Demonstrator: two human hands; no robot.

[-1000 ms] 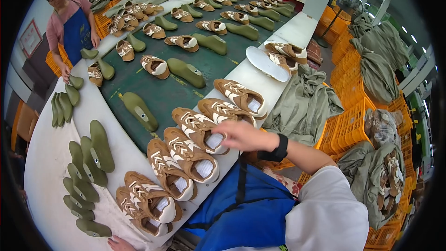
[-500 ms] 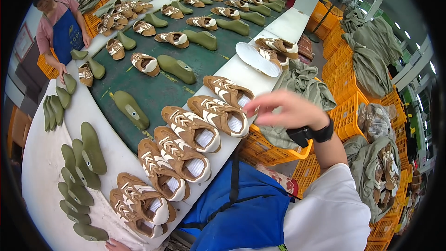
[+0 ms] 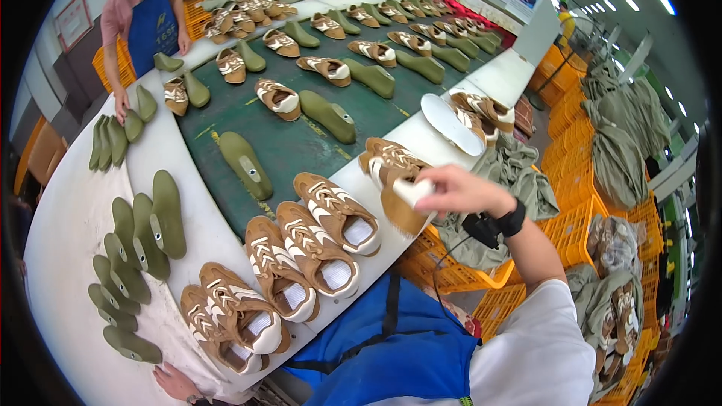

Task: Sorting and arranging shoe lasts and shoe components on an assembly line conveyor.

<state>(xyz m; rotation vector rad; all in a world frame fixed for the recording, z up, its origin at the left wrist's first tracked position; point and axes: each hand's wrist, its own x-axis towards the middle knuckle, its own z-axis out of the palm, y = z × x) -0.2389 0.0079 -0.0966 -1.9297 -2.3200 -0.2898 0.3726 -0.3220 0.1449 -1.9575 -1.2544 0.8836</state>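
My right hand (image 3: 462, 192) pinches the white heel of a brown sneaker (image 3: 392, 169) with white stripes, at the near edge of the white table. The shoe is tilted on its side, and a second shoe seems to be pressed against it, mostly hidden. Left of it several matching sneakers (image 3: 338, 214) stand in a slanting row, heels toward me, with white insoles showing. My left hand (image 3: 177, 382) lies on the white tabletop with its fingers out, holding nothing, close to the green shoe lasts (image 3: 131, 344) and the leftmost pair of sneakers (image 3: 233, 316).
A green conveyor belt (image 3: 218, 105) carries brown sneakers and green lasts in rows. White insoles (image 3: 451, 124) lie on the ledge at right. Across the table, a person in a blue apron (image 3: 154, 30) touches lasts. Orange crates (image 3: 564, 180) with grey-green cloth stand at my right.
My right hand has closed on the heel of the right-hand sneaker and tilted it. More of my left hand shows. The view has shifted, so the scene sits differently.
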